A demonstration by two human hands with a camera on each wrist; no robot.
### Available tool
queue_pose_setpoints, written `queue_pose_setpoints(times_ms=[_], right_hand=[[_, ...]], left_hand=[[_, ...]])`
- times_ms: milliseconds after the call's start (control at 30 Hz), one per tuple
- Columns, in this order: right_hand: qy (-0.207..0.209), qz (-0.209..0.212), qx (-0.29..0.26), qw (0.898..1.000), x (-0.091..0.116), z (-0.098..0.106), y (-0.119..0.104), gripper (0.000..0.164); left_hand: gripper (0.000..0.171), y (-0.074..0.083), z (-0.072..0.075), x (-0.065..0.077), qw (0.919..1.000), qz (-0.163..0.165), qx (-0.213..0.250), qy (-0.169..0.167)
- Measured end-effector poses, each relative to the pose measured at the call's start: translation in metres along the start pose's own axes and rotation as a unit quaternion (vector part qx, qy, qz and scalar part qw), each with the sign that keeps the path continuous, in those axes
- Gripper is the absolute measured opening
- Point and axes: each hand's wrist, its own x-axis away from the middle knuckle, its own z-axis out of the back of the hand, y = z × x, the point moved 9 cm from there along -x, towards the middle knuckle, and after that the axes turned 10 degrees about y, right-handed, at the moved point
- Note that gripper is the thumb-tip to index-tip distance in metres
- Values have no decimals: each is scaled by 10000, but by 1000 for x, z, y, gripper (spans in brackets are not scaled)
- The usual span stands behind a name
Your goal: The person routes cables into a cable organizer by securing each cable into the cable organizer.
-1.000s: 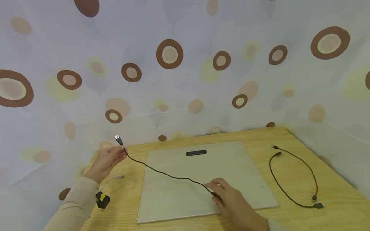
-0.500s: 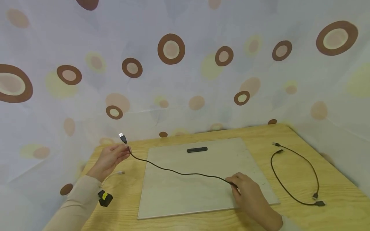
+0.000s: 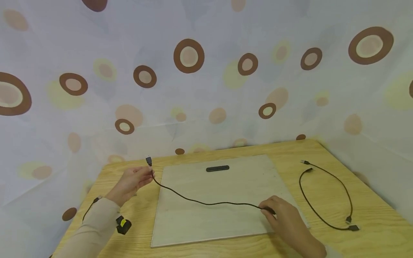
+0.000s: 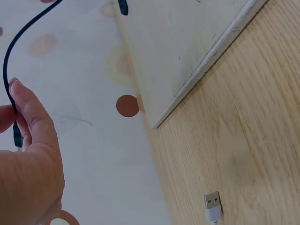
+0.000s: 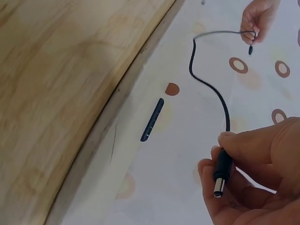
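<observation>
A thin black USB cable (image 3: 206, 204) hangs in a shallow sag between both hands, over the pale board (image 3: 193, 225). My left hand (image 3: 132, 182) pinches it just below the USB plug (image 3: 148, 161), which points upward. At the other end, my right hand (image 3: 285, 218) grips the cable's black plug between thumb and fingers. The right wrist view shows this as a round barrel plug (image 5: 222, 168) with a bare metal tip. In the left wrist view, the fingers (image 4: 40, 124) partly cover the USB end.
Two black cables, an upper one (image 3: 338, 179) and a lower one (image 3: 317, 215), lie at the table's right. A black piece with a yellow mark (image 3: 124, 225) and a black plug (image 3: 96, 200) are by the left sleeve. A white cable's USB plug (image 4: 212, 201) lies nearby. The board has a black strip (image 3: 217, 168).
My right hand has moved right with the barrel plug end. My left hand has shifted slightly right, still pinching the cable. A black plug now shows beside the left sleeve.
</observation>
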Motion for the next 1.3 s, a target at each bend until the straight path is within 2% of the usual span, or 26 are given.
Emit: queue_pose_setpoints(times_ms=[133, 300, 500, 667, 800, 900, 933, 1033, 1133, 1167, 1300], right_hand=[[350, 425, 9, 9985, -1, 10, -5, 21], [674, 865, -147, 9939, -2, 22, -7, 30], [1084, 1354, -450, 9838, -1, 35, -5, 34], [1169, 1527, -427, 9804, 1, 39, -3, 33], [1145, 1638, -412, 9790, 3, 41, -2, 36], [1134, 1705, -399, 9780, 5, 44, 1, 37], [1122, 1740, -383, 9776, 5, 46, 2, 32], [1062, 1936, -239, 9750, 7, 47, 4, 4], [977, 2278, -60, 9688, 10, 46, 3, 37], [962, 2381, -5, 9665, 10, 46, 3, 44], [876, 2646, 123, 9603, 8, 46, 4, 48]], left_hand=[[19, -7, -10, -2, 9995, 130, -278, -74], [27, -14, -22, -6, 9968, 17, -772, -194], [26, -19, -41, -17, 9825, -341, -1825, -143], [23, -26, -68, -26, 9692, -510, -2377, -395], [23, -31, -88, -34, 9626, -591, -2581, -576], [23, -34, -100, -39, 9641, -554, -2509, -671], [23, -35, -103, -41, 9650, -546, -2468, -697], [23, -39, -112, -47, 9666, -511, -2392, -763], [24, -44, -120, -53, 9657, -480, -2430, -777], [24, -46, -122, -55, 9656, -458, -2444, -760], [22, -49, -131, -59, 9680, -404, -2395, -630]])
